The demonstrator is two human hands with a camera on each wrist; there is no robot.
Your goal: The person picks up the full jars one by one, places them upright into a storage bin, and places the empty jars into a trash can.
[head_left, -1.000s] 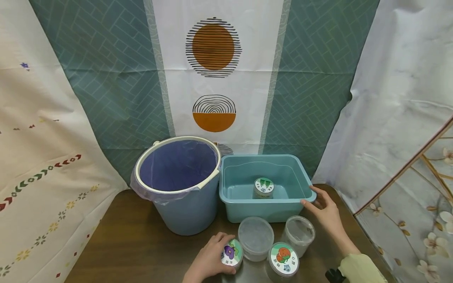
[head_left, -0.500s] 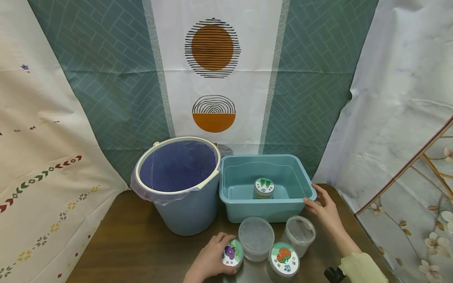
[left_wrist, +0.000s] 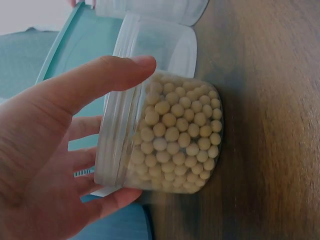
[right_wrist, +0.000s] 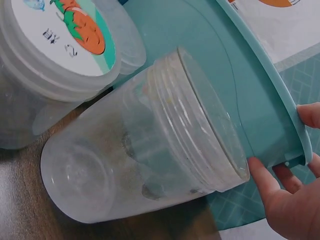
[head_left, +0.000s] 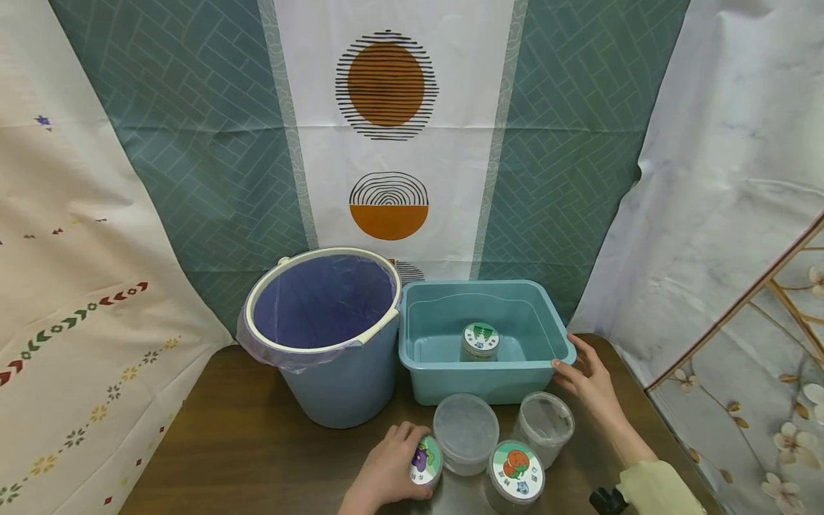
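My left hand (head_left: 388,468) grips a clear jar (head_left: 423,461) with a purple-flower label on its lid, at the table's front edge. In the left wrist view the jar (left_wrist: 172,135) is packed with small beige balls, with my thumb (left_wrist: 110,75) over the lid's rim and my other fingers under it. My right hand (head_left: 589,386) rests with relaxed fingers against the front right corner of a teal basin (head_left: 412,357). In the right wrist view its fingertips (right_wrist: 262,175) touch that corner. A green-labelled jar (head_left: 480,340) stands inside the basin.
A blue bucket (head_left: 341,393) with a purple liner stands left of the basin. In front of the basin are a clear jar with a plain lid (head_left: 465,433), an empty lidless jar (head_left: 543,425) and an orange-labelled jar (head_left: 515,472). Curtains hang close behind and to the right.
My left hand has closed further over the purple-labelled jar's lid and tilted it a little. My right hand shifted slightly along the basin's corner.
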